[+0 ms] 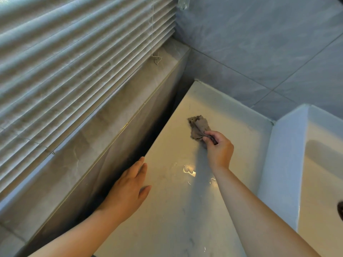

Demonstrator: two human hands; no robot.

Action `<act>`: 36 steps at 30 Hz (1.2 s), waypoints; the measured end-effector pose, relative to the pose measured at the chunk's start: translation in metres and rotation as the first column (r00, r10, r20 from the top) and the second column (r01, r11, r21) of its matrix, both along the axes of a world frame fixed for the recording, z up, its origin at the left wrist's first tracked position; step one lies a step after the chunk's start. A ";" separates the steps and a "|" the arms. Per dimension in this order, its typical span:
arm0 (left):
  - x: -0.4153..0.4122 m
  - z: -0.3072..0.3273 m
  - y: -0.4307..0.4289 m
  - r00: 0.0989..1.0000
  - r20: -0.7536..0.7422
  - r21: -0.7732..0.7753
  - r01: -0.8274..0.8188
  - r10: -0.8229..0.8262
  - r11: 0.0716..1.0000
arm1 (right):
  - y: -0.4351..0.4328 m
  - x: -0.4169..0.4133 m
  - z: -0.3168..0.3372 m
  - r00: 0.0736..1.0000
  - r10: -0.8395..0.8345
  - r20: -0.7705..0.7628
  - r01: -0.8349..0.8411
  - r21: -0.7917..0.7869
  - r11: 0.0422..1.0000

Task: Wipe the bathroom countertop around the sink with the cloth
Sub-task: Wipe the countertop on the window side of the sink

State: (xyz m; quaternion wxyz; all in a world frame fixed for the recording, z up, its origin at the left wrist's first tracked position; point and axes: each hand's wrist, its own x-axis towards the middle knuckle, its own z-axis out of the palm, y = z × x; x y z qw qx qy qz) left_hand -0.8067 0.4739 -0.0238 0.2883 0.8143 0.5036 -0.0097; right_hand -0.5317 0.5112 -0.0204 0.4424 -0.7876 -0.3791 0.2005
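both forearms come in from the bottom, reaching over the pale countertop [167,216]. left hand [128,190] lies flat at the counter's left edge, fingers straight and close together, thumb out to the side, holding nothing. right hand [220,151] is further back, fingers curled round the near end of a crumpled grey-brown cloth [197,127]. the rest of the cloth sits on the counter toward the back corner, left of the sink [319,182] and apart from its raised wall. shiny water patches [189,170] between the hands. blinds [74,62] and a stone ledge [104,130] on the left, grey tiles [259,43] behind.
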 end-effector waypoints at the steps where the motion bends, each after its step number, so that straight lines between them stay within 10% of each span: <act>1: 0.001 0.001 0.000 1.000 -0.008 0.008 0.002 -0.002 1.000 | -0.003 -0.003 -0.002 1.000 0.006 -0.003 -0.006 -0.001 1.000; 13: 0.022 0.002 -0.010 0.979 -0.086 0.138 0.198 -0.187 0.971 | -0.083 -0.044 -0.005 0.985 0.167 -0.030 -0.169 -0.049 0.984; 27: 0.031 -0.009 -0.016 0.962 -0.216 0.183 0.206 -0.165 0.961 | -0.049 0.054 0.006 0.979 -0.201 -0.042 0.203 0.050 0.978; 36: 0.030 -0.006 -0.014 0.972 -0.176 0.187 0.188 -0.156 0.964 | -0.074 0.028 -0.010 0.992 -0.122 -0.019 0.122 -0.025 0.992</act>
